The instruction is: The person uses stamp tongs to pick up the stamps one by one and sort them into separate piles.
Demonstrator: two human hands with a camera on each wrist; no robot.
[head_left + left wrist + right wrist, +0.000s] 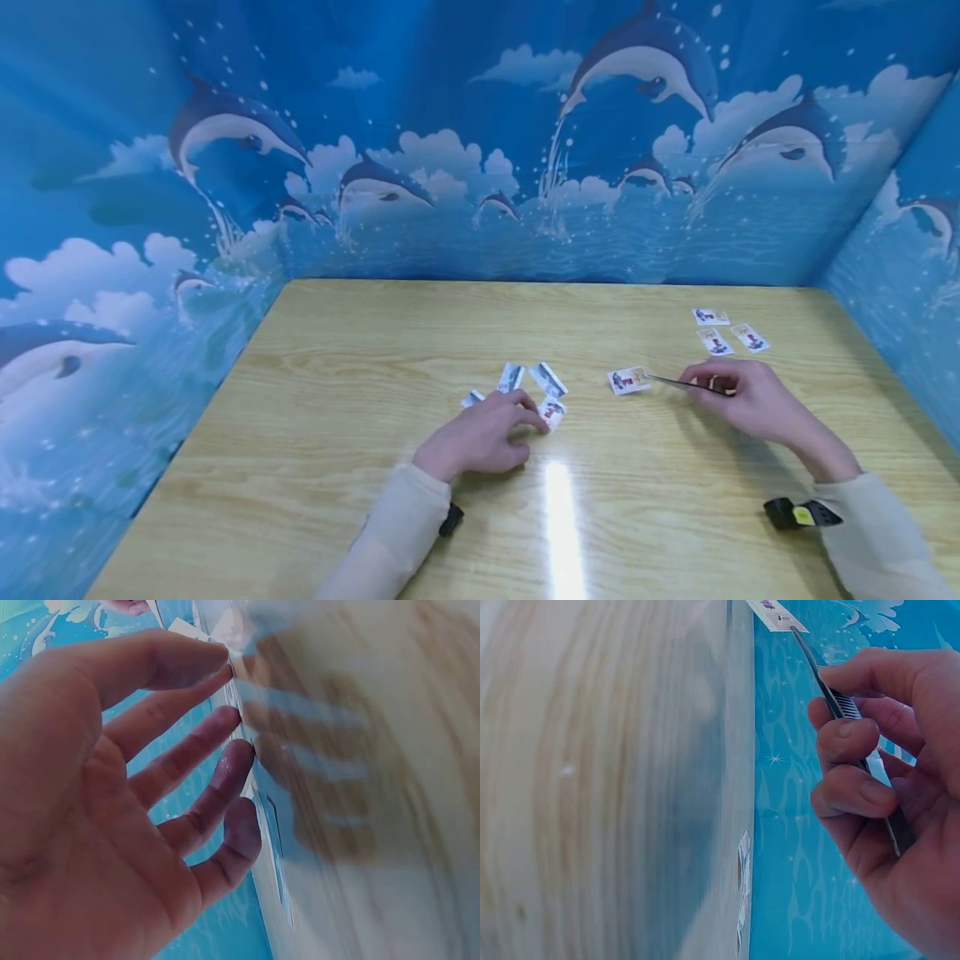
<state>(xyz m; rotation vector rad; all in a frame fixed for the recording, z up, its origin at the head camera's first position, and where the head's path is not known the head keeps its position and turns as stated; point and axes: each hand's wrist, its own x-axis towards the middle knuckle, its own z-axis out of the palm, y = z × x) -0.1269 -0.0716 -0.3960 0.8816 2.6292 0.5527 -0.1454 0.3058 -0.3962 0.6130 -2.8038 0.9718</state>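
Note:
My right hand (757,400) grips a pair of metal tweezers (843,705). At the tweezers' tips is a small stamp (628,381) with a coloured picture; its notched edge shows in the right wrist view, where it appears raised off the table. My left hand (483,433) rests fingertips down at a loose group of stamps, its fingers slightly bent and apart. Beside its index finger lies a picture stamp (552,410). Just beyond are two bluish-grey ones, a right stamp (548,380) and a left stamp (511,377). Another stamp (472,398) is partly hidden behind the hand.
Three picture stamps lie toward the back right of the wooden table (360,333): a rear stamp (710,317), a front stamp (715,342) and a right stamp (751,337). A blue dolphin-print backdrop (450,242) rises behind the table and along both sides.

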